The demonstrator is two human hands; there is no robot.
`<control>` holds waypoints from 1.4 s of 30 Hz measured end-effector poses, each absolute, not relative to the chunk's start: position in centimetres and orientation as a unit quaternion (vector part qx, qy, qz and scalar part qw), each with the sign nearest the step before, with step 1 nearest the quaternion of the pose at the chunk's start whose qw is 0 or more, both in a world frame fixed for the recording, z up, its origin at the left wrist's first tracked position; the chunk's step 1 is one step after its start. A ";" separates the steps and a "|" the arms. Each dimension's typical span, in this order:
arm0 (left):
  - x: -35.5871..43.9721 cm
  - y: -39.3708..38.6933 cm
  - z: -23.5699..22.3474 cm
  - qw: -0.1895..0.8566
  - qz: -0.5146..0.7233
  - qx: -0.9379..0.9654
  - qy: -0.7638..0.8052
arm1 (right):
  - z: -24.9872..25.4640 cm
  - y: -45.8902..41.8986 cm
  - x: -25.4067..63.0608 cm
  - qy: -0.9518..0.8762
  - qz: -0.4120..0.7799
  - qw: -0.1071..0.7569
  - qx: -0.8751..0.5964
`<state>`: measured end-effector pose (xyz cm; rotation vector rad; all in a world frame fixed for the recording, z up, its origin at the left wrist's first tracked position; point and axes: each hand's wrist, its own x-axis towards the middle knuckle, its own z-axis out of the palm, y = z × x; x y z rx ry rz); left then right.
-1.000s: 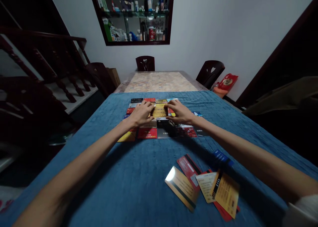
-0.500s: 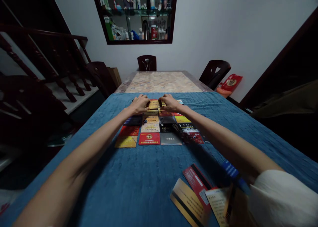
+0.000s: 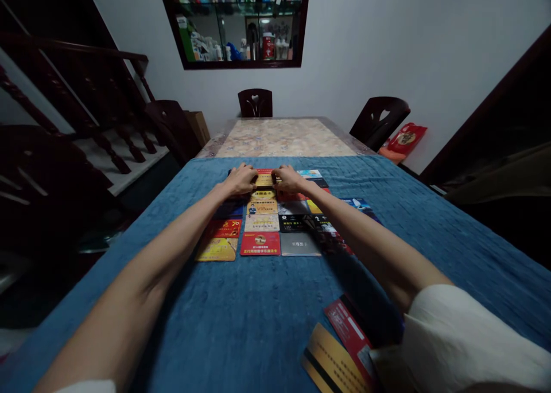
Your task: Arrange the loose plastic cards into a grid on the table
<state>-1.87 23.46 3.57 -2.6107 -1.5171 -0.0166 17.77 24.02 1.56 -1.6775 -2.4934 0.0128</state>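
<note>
A gold card (image 3: pixel 264 179) lies between my two hands in the far part of a grid of plastic cards. My left hand (image 3: pixel 241 180) has its fingers curled onto the card's left edge. From the other side, my right hand (image 3: pixel 287 179) grips its right edge with thumb and fingers bent. Nearer to me in the grid are a red card (image 3: pixel 260 244), a grey card (image 3: pixel 300 245) and a yellow card (image 3: pixel 216 249). My forearms and hands cover several cards at both sides.
Loose cards lie near me at the right, among them a gold card with a dark stripe (image 3: pixel 333 361) and a red card (image 3: pixel 349 331); my sleeve (image 3: pixel 465 335) hides others. A blue cloth (image 3: pixel 215 318) covers the near table. Chairs (image 3: pixel 381 120) stand around the far end.
Both hands have moved farther away across the grid with the gold card, uncovering the middle rows. The view has come forward, and my right sleeve now covers much of the loose pile.
</note>
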 end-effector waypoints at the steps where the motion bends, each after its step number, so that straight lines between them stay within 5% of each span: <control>1: -1.9 23.7 3.4 0.061 -0.004 -0.862 -0.504 | 1.5 24.1 17.7 -0.827 0.004 0.066 -0.559; 42: -1.5 22.1 2.2 0.092 -0.033 -0.864 -0.493 | 1.4 22.6 18.7 -0.826 -0.014 0.066 -0.559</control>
